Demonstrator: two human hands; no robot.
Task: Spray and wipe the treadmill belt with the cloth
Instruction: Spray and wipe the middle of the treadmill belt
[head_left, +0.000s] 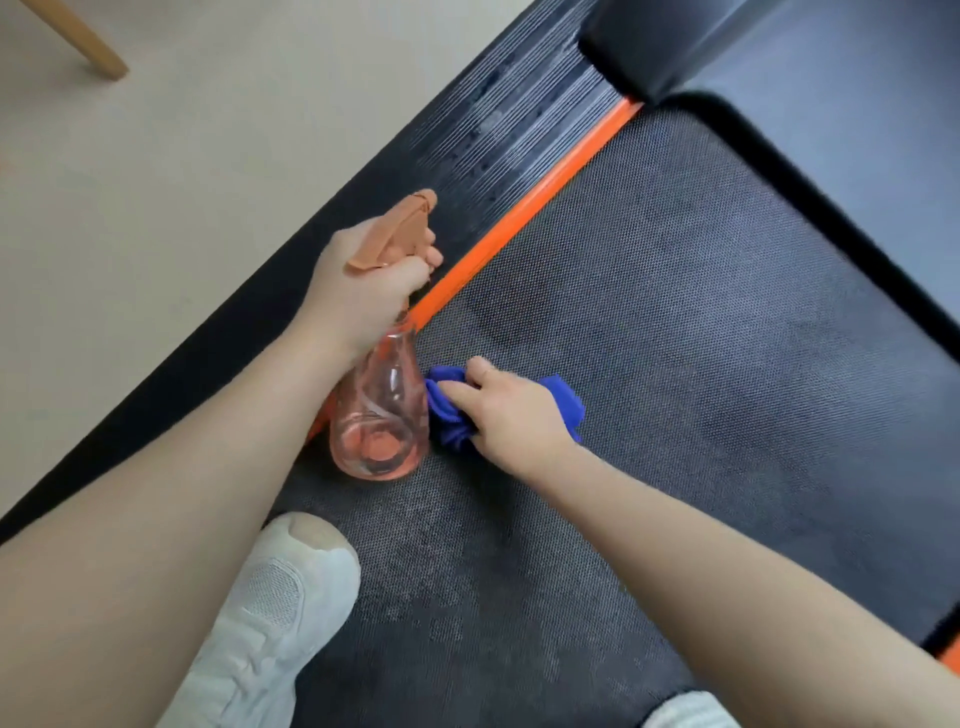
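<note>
We start with the blue cloth (452, 410), bunched into a soft wad on the treadmill belt (701, 322), near the orange strip (524, 208) that borders the belt's left edge. It looks light and limp, a thing that folds wherever we press it, so we judge it handles best taken from above with the bulk gathered under the palm; pinching a corner would let the rest drag and flop. Our right hand (511, 415) lies on top of it, fingers curled into the folds and gripping, with cloth spilling out at both sides of the hand.

Just beside the cloth, to its left, is the spray bottle (379, 415), clear pinkish plastic with little liquid visible, so probably light and rigid, perhaps a bit slick if wet. Our left hand (371, 291) is clamped round its neck under the orange trigger head (400, 228), fingers at the trigger, nozzle pointing up the belt. Whether the base touches the belt we cannot tell.

The belt's textured surface shows darker patches, which we take for damp. Droplets sit on the ribbed side rail (509, 124). Our white shoe (270, 613) stands on the belt behind the bottle.
</note>
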